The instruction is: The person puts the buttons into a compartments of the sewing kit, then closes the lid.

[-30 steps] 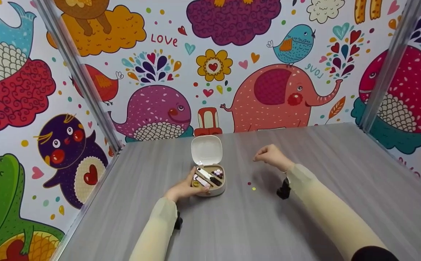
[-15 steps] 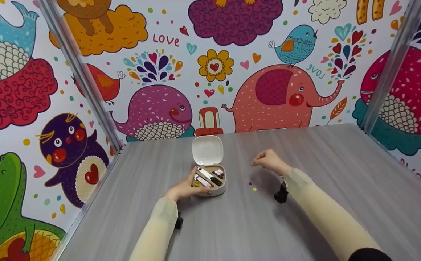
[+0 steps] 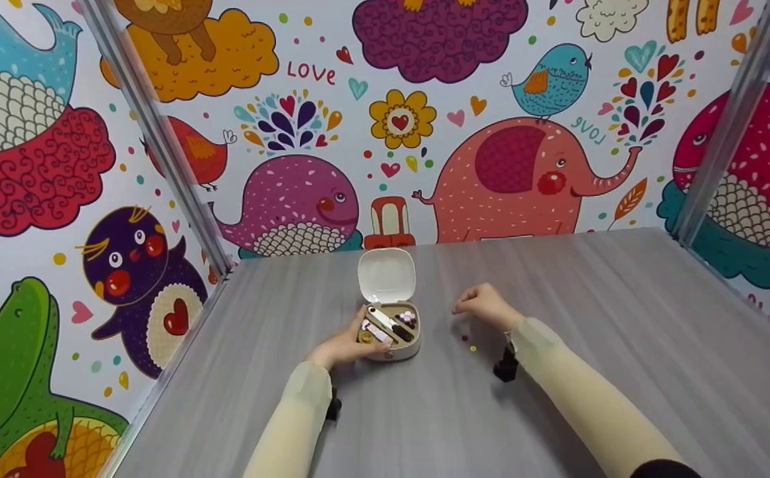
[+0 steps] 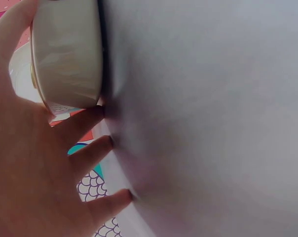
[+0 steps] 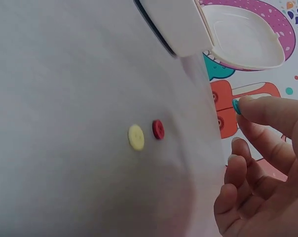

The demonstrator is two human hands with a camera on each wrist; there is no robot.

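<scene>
A small cream sewing box [image 3: 406, 350] stands on the table with its white lid [image 3: 387, 275] raised. My left hand [image 3: 342, 346] holds its left side, thumb at the front; in the left wrist view the other fingertips reach down to the tabletop. Inside lie a white-and-black slim tool [image 3: 391, 325], a pale pink piece [image 3: 377, 333] and a cluster of small purple and white pieces [image 3: 408, 318]. To the right, my right hand [image 3: 488, 307] pinches a teal button [image 5: 236, 106] between thumb and index finger, above the table. A red button [image 5: 158, 129] and a yellow button [image 5: 136, 137] lie below it.
The grey table [image 3: 557, 398] meets a wall [image 3: 279, 133] printed with cartoon animals at the back, and further printed panels stand at both sides. Metal posts [image 3: 159, 139] mark the corners. Black wrist cameras [image 3: 506, 366] hang beneath the wrists.
My right hand has moved a little left and nearer, towards the box and the loose buttons. The left hand stays at the box. The head view has shifted slightly.
</scene>
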